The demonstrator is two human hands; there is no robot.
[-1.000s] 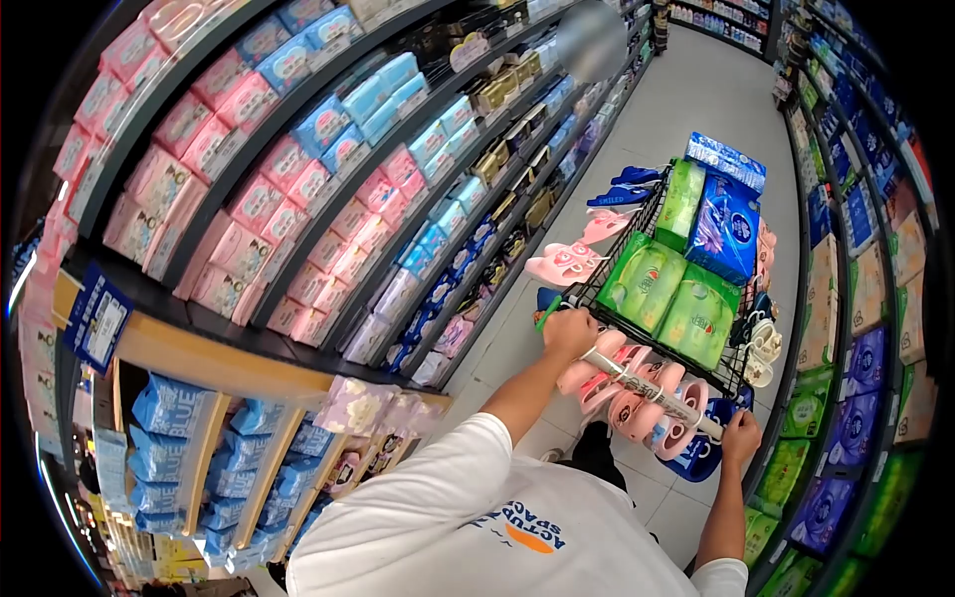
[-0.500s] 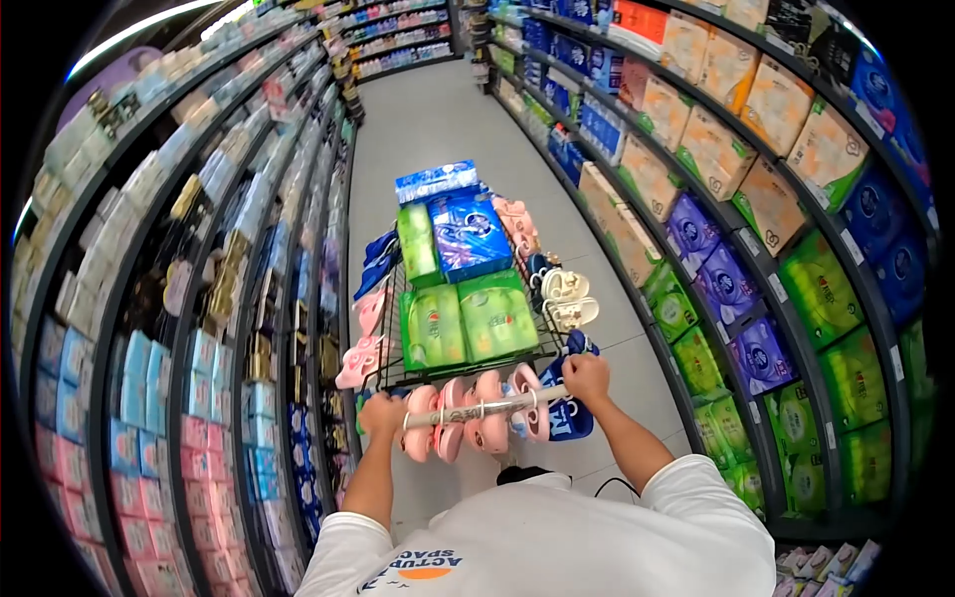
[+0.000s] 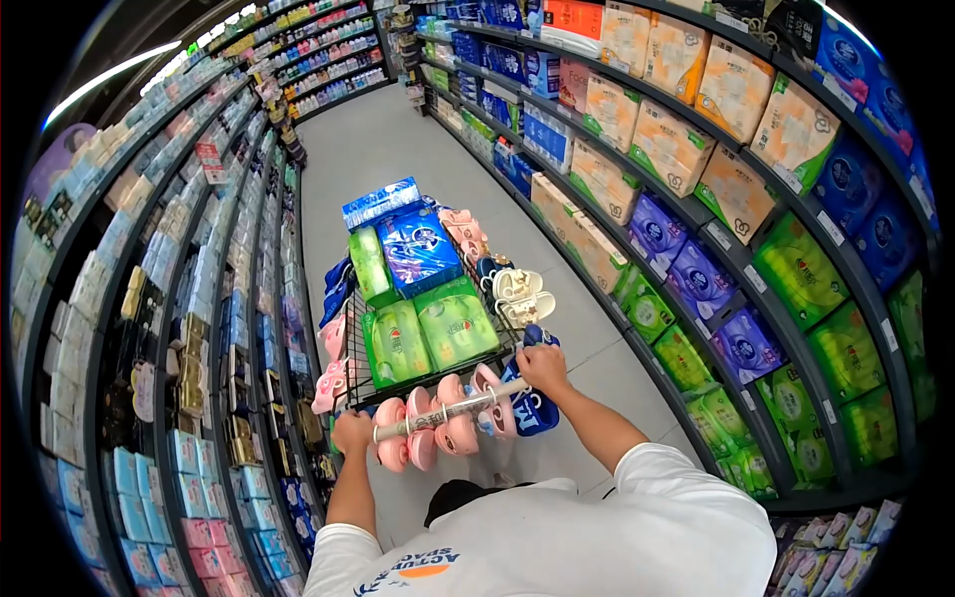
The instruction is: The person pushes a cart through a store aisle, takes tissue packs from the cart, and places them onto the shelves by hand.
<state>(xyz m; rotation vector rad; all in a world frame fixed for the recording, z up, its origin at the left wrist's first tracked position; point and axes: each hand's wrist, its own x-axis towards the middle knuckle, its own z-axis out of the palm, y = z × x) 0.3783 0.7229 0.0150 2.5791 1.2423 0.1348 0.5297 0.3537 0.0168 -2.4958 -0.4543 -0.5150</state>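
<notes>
My left hand (image 3: 351,432) is closed round the left end of the cart handle (image 3: 448,411), and my right hand (image 3: 543,367) grips its right end. Pink slippers (image 3: 457,428) hang from the handle between my hands. Beyond it, the black wire cart (image 3: 343,375) holds green packs (image 3: 456,325), a narrower green pack (image 3: 370,267) and blue packs (image 3: 420,249). Cream clogs (image 3: 521,296) and pink clogs (image 3: 464,233) hang on its right side; more pink slippers (image 3: 330,384) and blue ones (image 3: 338,292) hang on its left.
Tall shelves (image 3: 179,244) packed with small tissue packs line the left. On the right, shelves (image 3: 686,149) carry orange, purple and green packs. The grey floor aisle (image 3: 398,149) runs ahead to shelves of bottles (image 3: 333,55) at the far end.
The view has swung right, from the pink packs on the left shelves to facing along the aisle. The cart now sits left of centre in view. Both hands have stayed closed on the handle.
</notes>
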